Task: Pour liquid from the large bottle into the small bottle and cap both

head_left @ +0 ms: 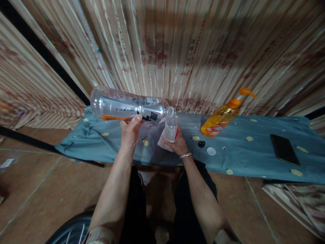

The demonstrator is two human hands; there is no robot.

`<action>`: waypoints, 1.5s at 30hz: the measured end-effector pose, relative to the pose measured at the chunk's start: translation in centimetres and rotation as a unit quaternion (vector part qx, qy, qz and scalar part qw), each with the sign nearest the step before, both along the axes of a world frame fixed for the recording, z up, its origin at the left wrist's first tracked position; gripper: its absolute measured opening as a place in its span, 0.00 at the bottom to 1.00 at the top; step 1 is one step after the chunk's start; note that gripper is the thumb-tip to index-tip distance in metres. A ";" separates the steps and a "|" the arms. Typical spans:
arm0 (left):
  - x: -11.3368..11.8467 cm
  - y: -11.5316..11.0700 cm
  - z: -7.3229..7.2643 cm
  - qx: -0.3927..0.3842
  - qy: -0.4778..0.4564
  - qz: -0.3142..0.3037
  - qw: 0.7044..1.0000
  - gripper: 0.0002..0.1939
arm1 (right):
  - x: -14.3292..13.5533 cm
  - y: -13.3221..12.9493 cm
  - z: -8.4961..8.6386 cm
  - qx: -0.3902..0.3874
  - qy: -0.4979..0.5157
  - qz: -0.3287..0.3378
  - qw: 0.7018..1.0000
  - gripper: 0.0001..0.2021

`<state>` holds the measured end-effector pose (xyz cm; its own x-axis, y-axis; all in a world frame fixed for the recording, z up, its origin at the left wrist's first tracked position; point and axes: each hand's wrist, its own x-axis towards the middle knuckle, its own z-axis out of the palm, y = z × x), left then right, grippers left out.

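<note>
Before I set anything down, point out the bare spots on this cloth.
The blue cloth is bare left of the left hand, and between the white disc and black slab. It is crowded around the right hand: small bottle, pink wad, black piece, pump bottle.

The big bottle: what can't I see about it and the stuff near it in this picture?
- Big bottle, head view: small label print, too tiny and blurred to read.
- Small bottle, head view: its right edge, hidden behind the right hand.
- Left hand, head view: fingertips under the big bottle, hidden by it.
- Blue cloth, head view: its right end, cut off by the picture's edge.
</note>
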<state>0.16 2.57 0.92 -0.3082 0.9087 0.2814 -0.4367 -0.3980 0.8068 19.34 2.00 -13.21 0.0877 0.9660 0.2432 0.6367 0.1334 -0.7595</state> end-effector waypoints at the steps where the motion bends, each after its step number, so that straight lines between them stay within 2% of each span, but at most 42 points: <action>1: 0.0 0.0 0.0 -0.001 -0.001 0.000 1.000 0.18 | 0.0 0.0 0.0 -0.003 0.004 0.001 1.000 0.55; 13: 0.2 -0.1 0.2 -0.008 -0.007 0.000 1.000 0.17 | 0.0 -0.1 0.2 -0.020 0.029 0.000 0.999 0.53; 20: 0.1 -0.1 0.1 -0.009 0.011 -0.001 1.000 0.18 | 0.2 -0.3 1.2 -0.058 0.033 0.006 0.998 0.56; 37: 0.3 -0.2 0.3 -0.013 0.005 0.004 1.000 0.18 | 0.0 -0.7 2.7 -0.106 0.016 -0.006 0.994 0.55; 45: 0.2 -0.1 0.5 -0.019 -0.004 0.009 1.000 0.18 | 0.1 -0.7 2.3 -0.098 0.013 -0.007 0.995 0.55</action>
